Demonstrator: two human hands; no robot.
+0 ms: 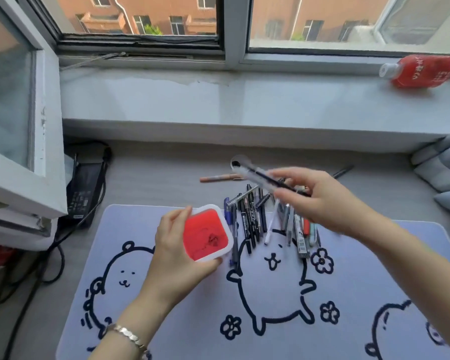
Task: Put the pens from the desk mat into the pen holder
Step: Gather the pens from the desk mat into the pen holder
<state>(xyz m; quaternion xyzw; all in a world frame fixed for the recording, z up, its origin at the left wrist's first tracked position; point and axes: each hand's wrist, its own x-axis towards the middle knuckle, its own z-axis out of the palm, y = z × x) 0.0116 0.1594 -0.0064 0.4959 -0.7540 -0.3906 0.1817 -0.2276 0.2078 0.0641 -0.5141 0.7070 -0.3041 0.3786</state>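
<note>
A square pen holder (206, 233) with a white rim and red inside stands on the pale desk mat (182, 315) printed with cartoon bears. My left hand (174, 253) grips the holder from its left side. My right hand (315, 198) hovers above a pile of several pens (260, 219) at the mat's far edge and pinches a clear pen with a dark core (260, 178), which points up and to the left. The held pen looks blurred. Part of the pile is hidden under my right hand.
A tan pen (218, 178) and a dark pen (343, 172) lie on the grey desk beyond the mat, near a round cable hole (236, 163). A black power brick (85, 188) with cables sits at left. A red bottle (421, 71) lies on the windowsill.
</note>
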